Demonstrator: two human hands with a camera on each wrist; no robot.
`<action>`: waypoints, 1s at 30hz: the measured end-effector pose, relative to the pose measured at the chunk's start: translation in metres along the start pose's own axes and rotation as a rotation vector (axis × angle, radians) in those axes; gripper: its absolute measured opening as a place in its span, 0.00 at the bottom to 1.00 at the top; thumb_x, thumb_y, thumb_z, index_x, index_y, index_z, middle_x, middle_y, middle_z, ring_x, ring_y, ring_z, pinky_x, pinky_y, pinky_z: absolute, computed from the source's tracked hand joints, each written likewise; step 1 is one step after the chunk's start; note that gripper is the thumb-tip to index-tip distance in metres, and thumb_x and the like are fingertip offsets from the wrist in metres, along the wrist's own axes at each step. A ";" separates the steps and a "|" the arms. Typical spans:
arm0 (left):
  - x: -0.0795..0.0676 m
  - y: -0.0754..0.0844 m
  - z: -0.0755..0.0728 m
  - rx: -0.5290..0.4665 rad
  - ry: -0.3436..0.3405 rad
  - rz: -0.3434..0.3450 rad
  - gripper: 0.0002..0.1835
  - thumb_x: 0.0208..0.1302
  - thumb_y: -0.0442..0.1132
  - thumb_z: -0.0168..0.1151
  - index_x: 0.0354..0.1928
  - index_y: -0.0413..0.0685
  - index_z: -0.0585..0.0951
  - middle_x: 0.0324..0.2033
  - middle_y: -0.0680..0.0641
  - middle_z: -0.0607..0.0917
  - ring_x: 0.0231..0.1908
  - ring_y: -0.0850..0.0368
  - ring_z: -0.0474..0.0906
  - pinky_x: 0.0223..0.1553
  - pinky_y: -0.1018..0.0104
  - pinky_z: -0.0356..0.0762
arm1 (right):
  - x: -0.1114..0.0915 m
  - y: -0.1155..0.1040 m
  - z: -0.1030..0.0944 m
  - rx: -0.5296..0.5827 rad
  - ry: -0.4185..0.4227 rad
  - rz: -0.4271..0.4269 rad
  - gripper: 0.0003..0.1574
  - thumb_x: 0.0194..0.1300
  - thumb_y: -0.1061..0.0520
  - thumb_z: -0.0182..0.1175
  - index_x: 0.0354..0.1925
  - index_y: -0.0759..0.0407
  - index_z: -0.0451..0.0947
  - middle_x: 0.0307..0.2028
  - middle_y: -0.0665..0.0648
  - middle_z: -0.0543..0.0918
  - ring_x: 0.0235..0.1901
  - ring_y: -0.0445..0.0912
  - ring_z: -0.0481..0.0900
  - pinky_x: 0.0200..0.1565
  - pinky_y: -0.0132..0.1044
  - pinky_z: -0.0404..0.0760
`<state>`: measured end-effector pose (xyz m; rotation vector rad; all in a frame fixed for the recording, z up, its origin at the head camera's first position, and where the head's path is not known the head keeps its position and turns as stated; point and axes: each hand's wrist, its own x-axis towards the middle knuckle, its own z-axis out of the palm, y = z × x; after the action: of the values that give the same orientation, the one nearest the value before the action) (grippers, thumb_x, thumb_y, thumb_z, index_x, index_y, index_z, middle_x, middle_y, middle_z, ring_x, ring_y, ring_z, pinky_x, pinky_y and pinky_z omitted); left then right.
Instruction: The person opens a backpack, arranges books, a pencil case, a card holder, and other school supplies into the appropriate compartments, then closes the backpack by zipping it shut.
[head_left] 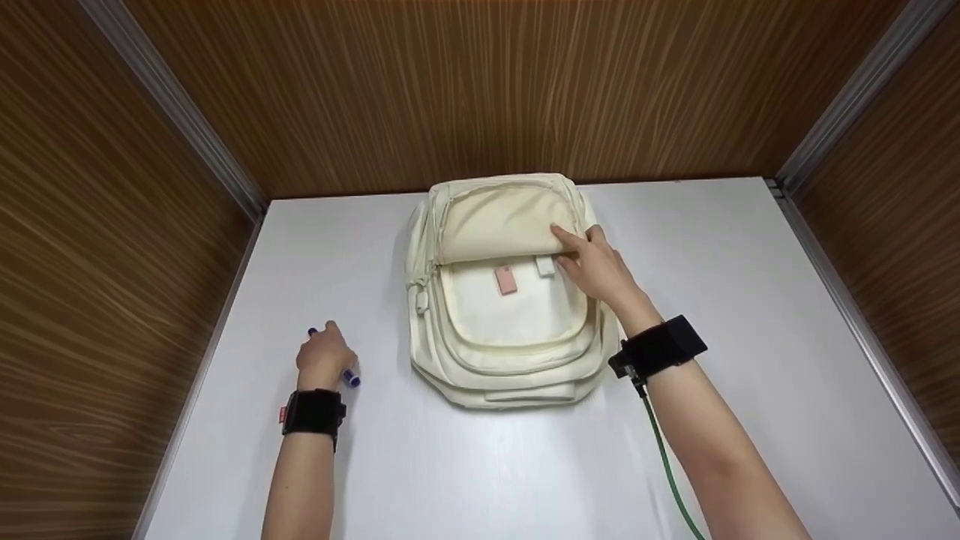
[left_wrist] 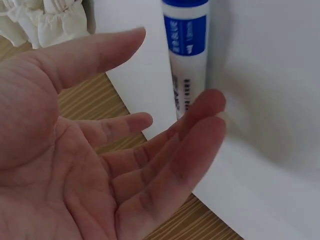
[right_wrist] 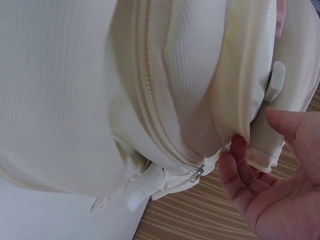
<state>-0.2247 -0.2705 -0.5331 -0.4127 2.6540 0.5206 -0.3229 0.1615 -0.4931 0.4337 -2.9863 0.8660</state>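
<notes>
In the head view a cream backpack [head_left: 517, 382] lies on the table with its front pocket unzipped. A pink block [head_left: 506, 280] and a white block [head_left: 544, 265] lie in the pocket opening. My right hand [head_left: 600, 270] holds the folded-back pocket flap [head_left: 495, 225] at its right edge, thumb close to the white block [right_wrist: 275, 82]. Left of the backpack, my left hand [head_left: 324, 352] hovers over a blue-and-white marker [head_left: 350, 377]. The left wrist view shows loosely bent fingers and a thumb apart from the marker [left_wrist: 187, 40], whose lower end they hide.
Brown wood-grain panels [head_left: 450, 97] enclose the white table [head_left: 480, 472] at the back and both sides. A green cable [head_left: 667, 465] runs from the right wrist's black strap [head_left: 660, 349] toward the front edge.
</notes>
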 end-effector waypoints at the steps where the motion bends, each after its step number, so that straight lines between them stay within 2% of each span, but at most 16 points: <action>1: 0.000 0.000 0.002 0.003 0.004 0.010 0.35 0.54 0.29 0.61 0.64 0.23 0.63 0.40 0.23 0.80 0.34 0.35 0.79 0.30 0.51 0.78 | 0.000 0.000 0.000 0.002 -0.002 0.001 0.35 0.72 0.52 0.57 0.73 0.40 0.61 0.44 0.63 0.65 0.27 0.54 0.70 0.33 0.49 0.74; 6: -0.001 0.003 0.010 0.051 -0.009 0.076 0.24 0.57 0.25 0.56 0.57 0.24 0.70 0.41 0.23 0.79 0.36 0.34 0.79 0.34 0.47 0.78 | 0.000 0.000 0.000 -0.002 -0.005 0.002 0.35 0.72 0.53 0.58 0.73 0.39 0.61 0.45 0.63 0.65 0.27 0.54 0.70 0.33 0.49 0.74; 9: -0.005 0.007 0.013 0.081 -0.045 0.110 0.26 0.53 0.23 0.58 0.57 0.26 0.69 0.44 0.21 0.76 0.39 0.32 0.78 0.36 0.45 0.77 | 0.001 0.000 0.000 -0.003 -0.004 0.000 0.36 0.72 0.54 0.58 0.73 0.39 0.61 0.46 0.63 0.65 0.27 0.54 0.70 0.34 0.49 0.74; 11: -0.008 0.010 0.014 0.076 -0.075 0.118 0.32 0.48 0.22 0.62 0.60 0.28 0.67 0.45 0.21 0.74 0.39 0.33 0.77 0.36 0.45 0.77 | 0.001 0.000 0.000 -0.001 -0.002 -0.002 0.36 0.71 0.55 0.58 0.73 0.39 0.61 0.46 0.64 0.65 0.27 0.55 0.70 0.34 0.49 0.74; 14: -0.013 0.012 0.017 0.072 -0.108 0.114 0.47 0.42 0.21 0.65 0.69 0.33 0.59 0.48 0.21 0.71 0.35 0.37 0.75 0.32 0.50 0.77 | 0.001 0.001 0.001 0.005 -0.010 -0.004 0.37 0.71 0.55 0.58 0.74 0.39 0.60 0.47 0.64 0.65 0.28 0.55 0.70 0.35 0.49 0.74; 17: -0.018 0.012 0.021 0.073 -0.113 0.105 0.55 0.42 0.21 0.65 0.75 0.36 0.49 0.48 0.21 0.71 0.31 0.41 0.74 0.27 0.54 0.75 | 0.000 0.001 0.002 0.009 -0.021 -0.005 0.37 0.72 0.55 0.58 0.74 0.39 0.60 0.47 0.64 0.65 0.28 0.54 0.70 0.35 0.49 0.75; 19: -0.020 0.010 0.024 0.074 -0.101 0.108 0.53 0.46 0.20 0.62 0.75 0.34 0.46 0.45 0.23 0.74 0.28 0.43 0.74 0.25 0.56 0.74 | 0.000 0.001 0.002 0.008 -0.023 -0.007 0.37 0.72 0.55 0.58 0.74 0.40 0.60 0.47 0.64 0.65 0.29 0.54 0.70 0.35 0.49 0.74; 21: -0.020 0.009 0.027 0.065 -0.075 0.114 0.48 0.52 0.20 0.59 0.74 0.31 0.47 0.42 0.24 0.77 0.28 0.44 0.75 0.25 0.55 0.75 | 0.000 0.001 0.003 0.007 -0.016 -0.010 0.37 0.71 0.56 0.58 0.74 0.40 0.60 0.46 0.64 0.65 0.29 0.54 0.70 0.35 0.48 0.74; 25: -0.016 0.008 0.031 0.025 -0.010 0.138 0.37 0.59 0.22 0.54 0.72 0.30 0.55 0.40 0.27 0.79 0.29 0.43 0.77 0.28 0.52 0.76 | 0.000 0.001 0.002 0.012 -0.001 -0.015 0.37 0.71 0.56 0.58 0.73 0.41 0.61 0.46 0.64 0.65 0.28 0.54 0.69 0.35 0.49 0.74; 30: -0.009 0.011 0.032 -0.102 0.104 0.157 0.31 0.60 0.22 0.56 0.67 0.33 0.66 0.42 0.28 0.78 0.35 0.38 0.79 0.34 0.48 0.77 | 0.000 0.000 0.002 0.019 -0.005 -0.009 0.37 0.71 0.56 0.58 0.73 0.40 0.61 0.47 0.65 0.65 0.28 0.55 0.70 0.34 0.49 0.74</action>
<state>-0.2101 -0.2454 -0.5529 -0.2684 2.7835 0.7026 -0.3231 0.1607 -0.4947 0.4500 -2.9805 0.8952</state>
